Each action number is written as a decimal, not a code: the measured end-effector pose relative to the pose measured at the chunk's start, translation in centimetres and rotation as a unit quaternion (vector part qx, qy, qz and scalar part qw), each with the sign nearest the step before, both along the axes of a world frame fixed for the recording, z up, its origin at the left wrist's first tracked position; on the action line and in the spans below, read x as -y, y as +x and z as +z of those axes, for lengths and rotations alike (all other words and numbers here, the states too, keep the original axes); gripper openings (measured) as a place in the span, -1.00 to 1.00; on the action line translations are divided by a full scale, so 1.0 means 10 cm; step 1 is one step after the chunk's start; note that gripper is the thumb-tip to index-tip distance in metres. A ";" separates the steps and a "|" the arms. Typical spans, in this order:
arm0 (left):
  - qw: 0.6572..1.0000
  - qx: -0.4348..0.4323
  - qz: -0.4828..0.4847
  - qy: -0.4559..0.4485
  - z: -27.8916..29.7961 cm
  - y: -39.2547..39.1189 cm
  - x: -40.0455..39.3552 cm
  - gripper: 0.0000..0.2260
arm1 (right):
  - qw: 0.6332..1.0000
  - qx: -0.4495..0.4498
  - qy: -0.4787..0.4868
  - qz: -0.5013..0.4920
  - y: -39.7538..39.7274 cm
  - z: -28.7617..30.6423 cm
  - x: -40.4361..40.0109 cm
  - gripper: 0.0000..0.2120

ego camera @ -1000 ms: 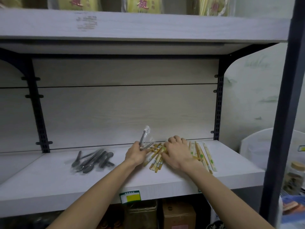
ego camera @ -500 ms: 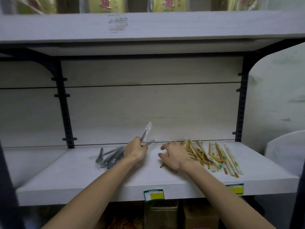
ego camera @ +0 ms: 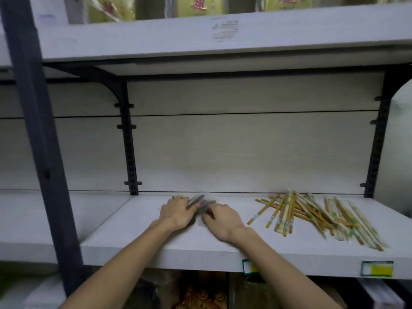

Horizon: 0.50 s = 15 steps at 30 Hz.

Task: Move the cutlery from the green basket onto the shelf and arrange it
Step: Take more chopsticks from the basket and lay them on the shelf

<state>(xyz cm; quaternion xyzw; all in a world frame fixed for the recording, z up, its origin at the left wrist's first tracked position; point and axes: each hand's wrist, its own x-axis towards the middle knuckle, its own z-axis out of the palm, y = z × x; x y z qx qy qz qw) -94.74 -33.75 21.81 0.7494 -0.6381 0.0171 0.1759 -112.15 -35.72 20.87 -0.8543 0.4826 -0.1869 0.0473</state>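
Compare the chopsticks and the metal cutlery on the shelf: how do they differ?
The chopsticks are pale, wrapped sticks, fanned out loose and untouched to the right; the metal cutlery is dark grey, bunched under the left hand and right hand. Both lie on the same shelf.

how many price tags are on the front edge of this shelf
2. One price tag sits near the right end of the shelf edge; the other price tag is nearer the middle, partly hidden by the right forearm.

Grey cutlery [ego camera: 198, 205] between the hands — blurred, mostly covered.
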 end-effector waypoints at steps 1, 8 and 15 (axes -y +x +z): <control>1.000 -0.005 -0.010 0.008 -0.04 0.05 0.00 -0.43 | 1.000 0.007 -0.007 -0.001 0.02 -0.04 0.00 -0.72; 1.000 0.001 -0.016 0.020 -0.15 0.10 -0.02 -0.33 | 0.999 0.042 -0.008 -0.008 0.04 -0.07 0.08 -0.72; 0.996 0.006 -0.025 -0.081 -0.01 0.20 -0.53 -0.32 | 0.992 0.074 -0.103 -0.017 0.01 0.04 -0.11 -0.59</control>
